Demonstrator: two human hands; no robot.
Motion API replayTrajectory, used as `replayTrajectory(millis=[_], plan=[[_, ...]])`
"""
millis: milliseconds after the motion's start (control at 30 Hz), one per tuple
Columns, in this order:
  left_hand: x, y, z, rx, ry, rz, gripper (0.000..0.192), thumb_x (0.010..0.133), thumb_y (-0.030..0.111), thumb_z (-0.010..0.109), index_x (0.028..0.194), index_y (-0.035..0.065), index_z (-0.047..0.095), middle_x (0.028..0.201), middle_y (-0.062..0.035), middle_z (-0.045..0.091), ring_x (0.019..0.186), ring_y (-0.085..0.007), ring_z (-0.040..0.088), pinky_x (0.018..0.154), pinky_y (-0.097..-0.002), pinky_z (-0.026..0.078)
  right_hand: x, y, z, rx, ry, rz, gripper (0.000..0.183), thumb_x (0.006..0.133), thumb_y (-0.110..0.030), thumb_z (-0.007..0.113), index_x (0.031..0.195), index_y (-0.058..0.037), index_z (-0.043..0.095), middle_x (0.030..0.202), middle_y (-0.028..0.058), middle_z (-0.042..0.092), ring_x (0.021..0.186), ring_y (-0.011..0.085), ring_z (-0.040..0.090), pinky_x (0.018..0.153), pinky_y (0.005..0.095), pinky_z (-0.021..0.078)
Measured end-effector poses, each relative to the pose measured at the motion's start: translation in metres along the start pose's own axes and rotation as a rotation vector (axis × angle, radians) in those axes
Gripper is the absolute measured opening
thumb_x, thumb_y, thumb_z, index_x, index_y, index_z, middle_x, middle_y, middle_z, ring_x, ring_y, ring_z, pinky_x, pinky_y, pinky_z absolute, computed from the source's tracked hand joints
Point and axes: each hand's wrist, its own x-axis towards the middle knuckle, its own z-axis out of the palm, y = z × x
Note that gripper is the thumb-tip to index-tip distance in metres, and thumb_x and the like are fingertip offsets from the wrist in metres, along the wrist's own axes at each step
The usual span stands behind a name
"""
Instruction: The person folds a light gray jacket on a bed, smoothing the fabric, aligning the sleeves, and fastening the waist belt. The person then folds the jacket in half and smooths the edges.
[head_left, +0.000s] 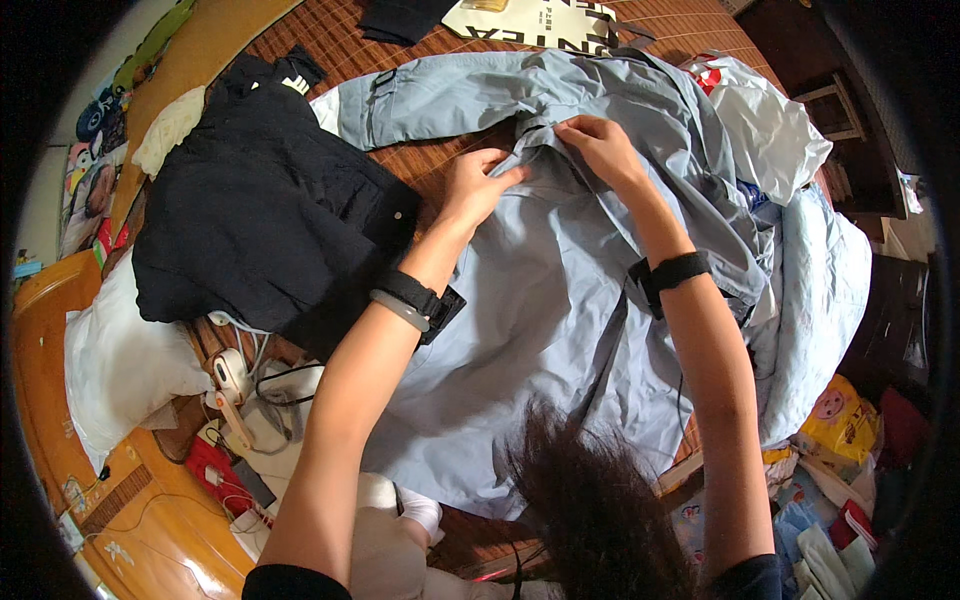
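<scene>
A large light grey-blue coat (525, 300) lies spread over a brown slatted mat (420, 161), one sleeve (450, 90) stretched to the upper left with a buckled strap at its cuff. Near the coat's waist, my left hand (480, 184) pinches a fold of the cloth between thumb and fingers. Close by on the right, my right hand (600, 146) grips a gathered band of the same coat with its fingertips. Dark hair hangs over the coat's lower part. Black straps circle both wrists.
Left of the coat lies a black garment (262, 202). A white plastic bag (765, 120) and pale blue bedding (817, 315) are at the right. A printed paper bag (532, 22) lies at the top. A white pillow (127, 360) and cables sit lower left.
</scene>
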Motion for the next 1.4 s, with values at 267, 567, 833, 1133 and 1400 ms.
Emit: replayTrajectory(millis=[267,567,833,1133,1400], plan=[[-0.002,0.033,0.006,-0.286,-0.081,0.036,0.037,0.087,0.011,0.081,0.117,-0.0040,0.066,0.103,-0.0069,0.075,0.091,-0.0113,0.068,0.082,-0.0255,0.053,0.008,-0.019,0.000,0.006,-0.219,-0.040,0.040,0.083,-0.041,0.083,0.099,-0.0048,0.079,0.083,0.0073,0.076,0.073,0.0154,0.066,0.071,0.0321,0.0536],[0.021,0.006,-0.010,-0.247,-0.150,0.048,0.032,0.092,0.023,0.079,0.112,0.0025,0.066,0.101,-0.0015,0.069,0.091,-0.0099,0.060,0.082,-0.0251,0.046,-0.009,0.008,-0.033,-0.115,-0.071,-0.136,0.030,0.094,-0.029,0.070,0.115,-0.0091,0.077,0.102,0.0098,0.078,0.091,0.0187,0.071,0.085,0.0323,0.0543],[0.057,0.012,-0.055,1.035,-0.192,-0.056,0.031,0.086,0.036,0.080,0.094,0.0075,0.070,0.075,-0.0091,0.070,0.073,-0.0295,0.068,0.068,-0.0407,0.051,-0.065,0.100,-0.256,-0.802,0.022,0.556,0.068,0.077,-0.066,0.077,0.105,-0.0045,0.078,0.104,0.0166,0.076,0.090,0.0282,0.072,0.082,0.0385,0.0555],[0.178,0.044,-0.028,0.996,0.114,0.338,0.053,0.096,0.023,0.066,0.145,0.0137,0.047,0.133,-0.0196,0.059,0.129,-0.0394,0.054,0.106,-0.0544,0.044,-0.069,0.124,-0.190,-0.394,-0.148,0.537,0.080,0.064,-0.048,0.092,0.125,-0.0021,0.069,0.123,0.0177,0.071,0.110,0.0302,0.068,0.094,0.0391,0.0525],[0.127,0.073,-0.031,1.060,-0.034,0.346,0.038,0.086,0.024,0.078,0.121,0.0108,0.069,0.111,-0.0169,0.073,0.105,-0.0356,0.069,0.092,-0.0472,0.054,-0.171,0.034,-0.159,-0.386,0.440,-0.270,0.069,0.071,0.005,0.069,0.137,-0.0017,0.053,0.127,0.0261,0.063,0.124,0.0415,0.059,0.103,0.0436,0.0482]])
